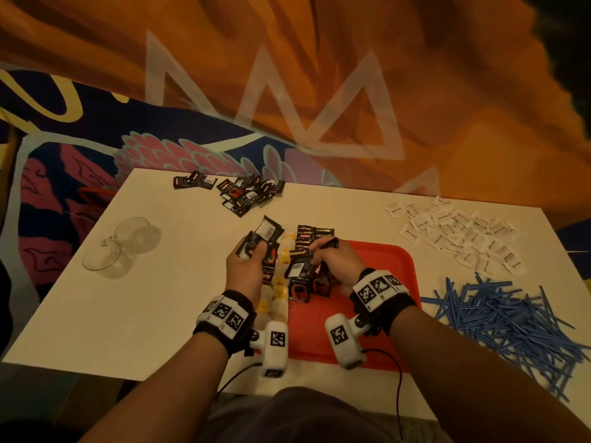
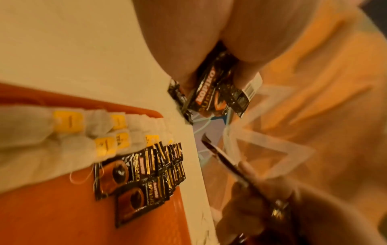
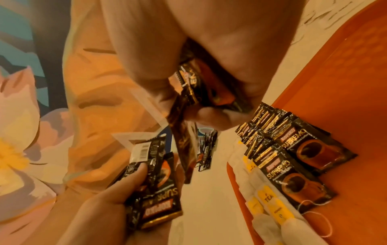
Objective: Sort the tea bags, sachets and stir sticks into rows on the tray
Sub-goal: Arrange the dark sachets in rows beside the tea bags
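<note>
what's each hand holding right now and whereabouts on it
Left hand grips a stack of coffee sachets by the lower ends. Right hand pinches one sachet by one end.

bare red tray (image 1: 383, 266) right half, stir stick pile (image 1: 505, 324) crowding table's right edge, glass cup (image 1: 124, 247) at left

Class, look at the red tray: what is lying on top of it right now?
On the red tray: a row of tea bags along its left edge, then overlapping black coffee sachets beside them. The right hand hides part of the sachets; the tray's right side shows bare.
</note>
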Demonstrator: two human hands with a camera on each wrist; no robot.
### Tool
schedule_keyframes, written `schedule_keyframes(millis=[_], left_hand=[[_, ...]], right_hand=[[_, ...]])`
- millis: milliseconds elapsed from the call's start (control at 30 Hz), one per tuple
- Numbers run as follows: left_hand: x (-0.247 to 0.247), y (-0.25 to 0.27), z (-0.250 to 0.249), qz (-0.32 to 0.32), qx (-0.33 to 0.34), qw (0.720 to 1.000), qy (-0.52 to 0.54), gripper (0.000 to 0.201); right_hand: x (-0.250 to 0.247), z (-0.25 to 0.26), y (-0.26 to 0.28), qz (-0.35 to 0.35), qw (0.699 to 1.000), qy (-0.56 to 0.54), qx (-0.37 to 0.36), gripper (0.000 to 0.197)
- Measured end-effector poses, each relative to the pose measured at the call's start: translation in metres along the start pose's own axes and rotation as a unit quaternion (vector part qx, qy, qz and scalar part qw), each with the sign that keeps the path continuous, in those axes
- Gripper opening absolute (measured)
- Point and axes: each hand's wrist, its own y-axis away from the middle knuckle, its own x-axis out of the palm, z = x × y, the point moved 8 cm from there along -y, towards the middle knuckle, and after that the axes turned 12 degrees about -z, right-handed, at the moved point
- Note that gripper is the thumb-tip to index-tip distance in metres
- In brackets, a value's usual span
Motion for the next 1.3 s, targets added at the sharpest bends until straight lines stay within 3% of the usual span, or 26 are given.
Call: schedule_keyframes(millis=[67, 133, 200, 333, 467, 533, 600, 667, 767, 833, 900, 1000, 1100, 1200, 1300], left_hand=[[0.015, 0.011, -0.01, 0.054, 0.069, 0.995, -0.057, 0.016], [0.028, 0.021, -0.01, 0.102, 0.085, 0.989, -0.072, 0.018], [0.033, 0.024, -0.004, 0.116, 0.043, 0.992, -0.041, 0.019], [0.034, 0.024, 0.006, 0.11, -0.049, 0.992, 0.033, 0.02], [0.038, 0.027, 0.005, 0.132, -0.042, 0.99, 0.029, 0.021], [0.038, 0.028, 0.001, 0.137, -0.027, 0.99, 0.016, 0.02], [0.036, 0.025, -0.001, 0.126, -0.039, 0.991, 0.024, 0.019], [0.032, 0.021, -0.001, 0.103, -0.072, 0.991, 0.045, 0.017], [0.03, 0.021, 0.0, 0.087, -0.125, 0.985, 0.077, 0.019], [0.034, 0.026, 0.002, 0.106, -0.158, 0.977, 0.092, 0.022], [0.037, 0.03, 0.004, 0.123, -0.185, 0.97, 0.101, 0.028], [0.04, 0.034, 0.008, 0.13, -0.219, 0.96, 0.12, 0.036], [0.041, 0.036, 0.01, 0.137, -0.235, 0.953, 0.134, 0.033], [0.038, 0.035, 0.01, 0.127, -0.218, 0.96, 0.123, 0.047], [0.035, 0.032, 0.011, 0.102, -0.212, 0.963, 0.13, 0.04]], right_hand=[[0.005, 0.002, 0.001, 0.012, 0.999, -0.038, 0.036, 0.022], [0.015, 0.005, 0.005, 0.028, 0.992, -0.101, 0.072, 0.014], [0.024, 0.008, 0.006, 0.035, 0.977, -0.183, 0.105, 0.01], [0.031, 0.005, 0.001, 0.011, 0.958, -0.254, 0.135, 0.03], [0.032, 0.003, 0.001, -0.001, 0.953, -0.27, 0.136, 0.004], [0.032, 0.004, 0.002, 0.005, 0.952, -0.275, 0.133, 0.007], [0.031, 0.008, 0.004, 0.025, 0.964, -0.241, 0.109, 0.008], [0.022, 0.013, 0.0, 0.024, 0.989, -0.138, 0.04, 0.006], [0.004, 0.024, -0.012, -0.037, 0.993, 0.036, -0.105, 0.027], [0.006, 0.026, -0.012, -0.021, 0.985, 0.09, -0.145, 0.046], [0.021, 0.017, -0.01, 0.044, 0.986, 0.1, -0.124, 0.059], [0.038, 0.011, -0.007, 0.108, 0.989, 0.05, -0.091, 0.03], [0.038, 0.006, -0.01, 0.104, 0.992, 0.016, -0.063, 0.027], [0.035, 0.002, -0.012, 0.1, 0.995, -0.022, -0.022, 0.029], [0.027, -0.001, -0.015, 0.073, 0.994, -0.075, 0.01, 0.017]])
